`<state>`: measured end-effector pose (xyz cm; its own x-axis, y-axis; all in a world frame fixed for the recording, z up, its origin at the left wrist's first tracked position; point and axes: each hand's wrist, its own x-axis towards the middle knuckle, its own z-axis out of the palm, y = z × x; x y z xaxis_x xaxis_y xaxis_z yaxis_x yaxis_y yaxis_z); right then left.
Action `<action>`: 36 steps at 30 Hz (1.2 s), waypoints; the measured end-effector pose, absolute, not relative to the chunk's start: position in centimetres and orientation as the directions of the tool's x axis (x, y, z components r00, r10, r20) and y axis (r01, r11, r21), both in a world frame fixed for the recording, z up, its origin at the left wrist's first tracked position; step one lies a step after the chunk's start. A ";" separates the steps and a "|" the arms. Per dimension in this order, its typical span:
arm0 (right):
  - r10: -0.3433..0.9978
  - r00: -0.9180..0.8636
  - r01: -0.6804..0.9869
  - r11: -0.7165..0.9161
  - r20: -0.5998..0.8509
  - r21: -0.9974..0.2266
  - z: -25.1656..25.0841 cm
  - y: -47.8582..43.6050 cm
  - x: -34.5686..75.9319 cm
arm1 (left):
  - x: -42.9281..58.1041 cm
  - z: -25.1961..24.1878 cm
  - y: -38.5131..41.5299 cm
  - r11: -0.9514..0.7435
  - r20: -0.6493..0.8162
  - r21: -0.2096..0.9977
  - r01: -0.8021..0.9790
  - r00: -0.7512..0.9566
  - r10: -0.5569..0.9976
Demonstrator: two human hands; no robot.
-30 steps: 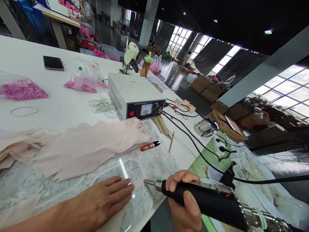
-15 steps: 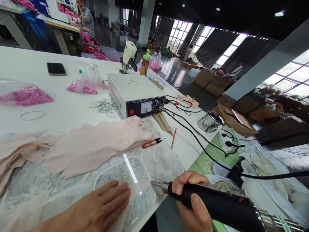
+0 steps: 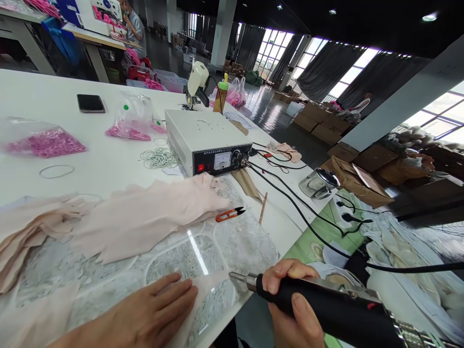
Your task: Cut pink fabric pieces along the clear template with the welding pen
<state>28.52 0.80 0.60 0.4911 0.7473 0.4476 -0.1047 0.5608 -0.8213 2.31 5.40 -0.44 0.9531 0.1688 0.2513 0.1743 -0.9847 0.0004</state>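
My left hand (image 3: 155, 309) lies flat with fingers stretched, pressing a thin pale pink fabric strip (image 3: 212, 282) onto the glossy stone-patterned mat (image 3: 250, 246). My right hand (image 3: 290, 304) is wrapped round the black barrel of a handheld ultrasonic tool (image 3: 337, 311). Its slim metal tip points left and meets the strip's right end near the mat's edge; whether it touches cannot be made out. Beyond my hands, a larger piece of pale pink fabric (image 3: 152, 215) is spread out, with orange thread snips (image 3: 230, 214) at its right end.
A white control box (image 3: 206, 137) with black cables (image 3: 290, 203) stands behind the fabric. Around it are a glass jar (image 3: 319, 183), bags of pink loops (image 3: 47, 140), pale elastic loops (image 3: 159, 158) and a phone (image 3: 90, 103). Further back, a person (image 3: 134, 29) sits at a sewing machine.
The view has shifted slightly, so the table things appear a little further right. Both hands keep nearly the same place, with the tool tip still at the strip's end.
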 end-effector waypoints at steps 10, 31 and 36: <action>0.747 0.501 -0.099 0.550 0.436 -0.829 0.5 0.3 28.7 | 2.5 -0.3 6.7 -0.991 0.272 0.016 0.131 0.953 0.131; 0.777 0.489 -0.159 0.525 0.396 -0.836 0.3 -0.2 29.0 | 3.2 -1.1 4.4 -0.958 0.307 0.010 0.288 0.910 0.277; 0.787 0.481 -0.165 0.514 0.386 -0.842 0.5 -0.5 29.1 | 3.0 -1.3 4.0 -0.954 0.279 0.053 0.295 0.913 0.298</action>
<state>29.06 -0.47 0.50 0.4815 0.7867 0.3863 -0.1652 0.5143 -0.8415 3.04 4.00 -1.25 0.9128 0.2979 0.2793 0.2951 -0.9540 0.0530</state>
